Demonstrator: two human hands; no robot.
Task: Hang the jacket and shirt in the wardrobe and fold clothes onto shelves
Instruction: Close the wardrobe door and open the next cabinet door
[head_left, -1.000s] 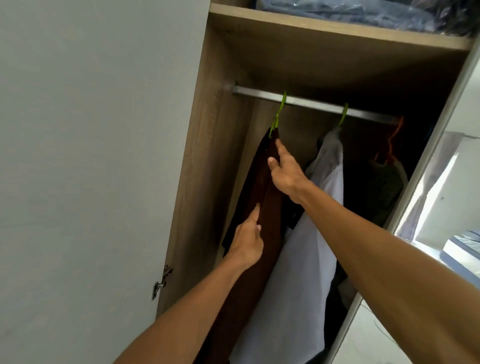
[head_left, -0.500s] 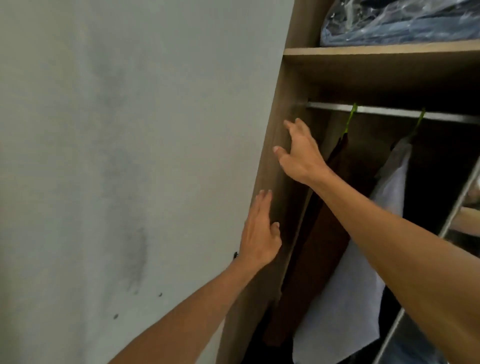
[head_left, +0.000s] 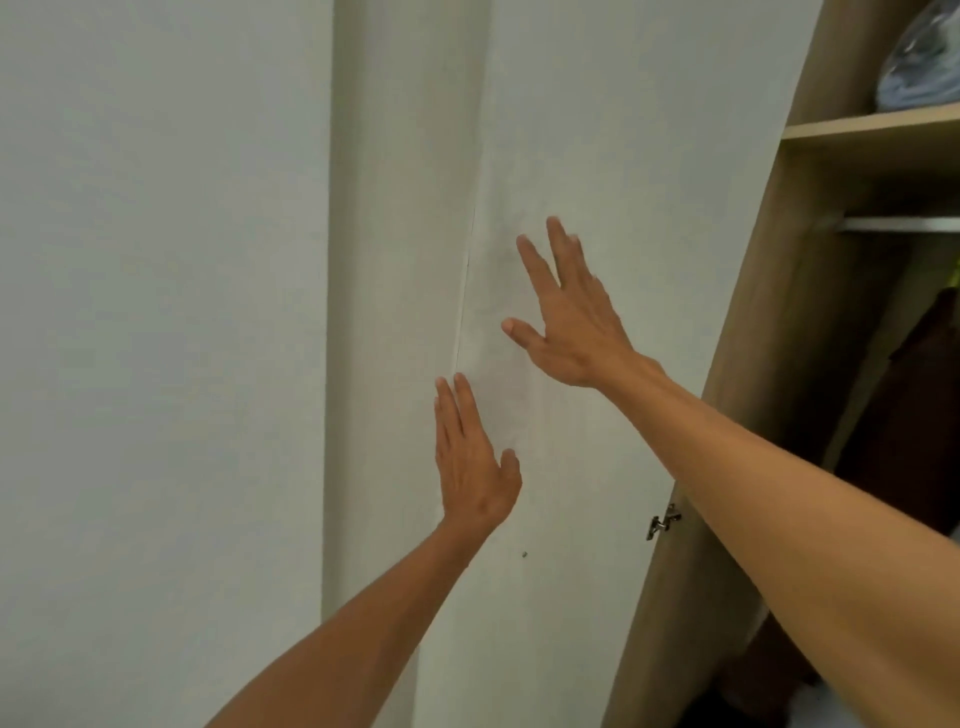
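Most of the view is pale: a white wall (head_left: 156, 312) on the left, and a white door (head_left: 597, 130) standing open, with a thin vertical seam (head_left: 465, 291) along its left side and a small metal hinge (head_left: 662, 522) at its right edge. Beyond the hinge rises the wood side of the wardrobe (head_left: 753, 312).

Both hands are empty, with straight fingers. The left hand (head_left: 475, 467) is flat with its fingers together by the seam. The right hand (head_left: 571, 317) is higher, fingers spread wide and blurred at the tips. Whether either palm touches the door cannot be told.

Inside the wardrobe, a brown jacket (head_left: 924, 395) hangs below the metal rail (head_left: 898, 224), cut off by the right edge of the frame and dim in shadow. A scrap of green hanger (head_left: 955, 278) shows above it. On the shelf (head_left: 872, 130) lies bagged blue cloth (head_left: 919, 67), only partly visible.
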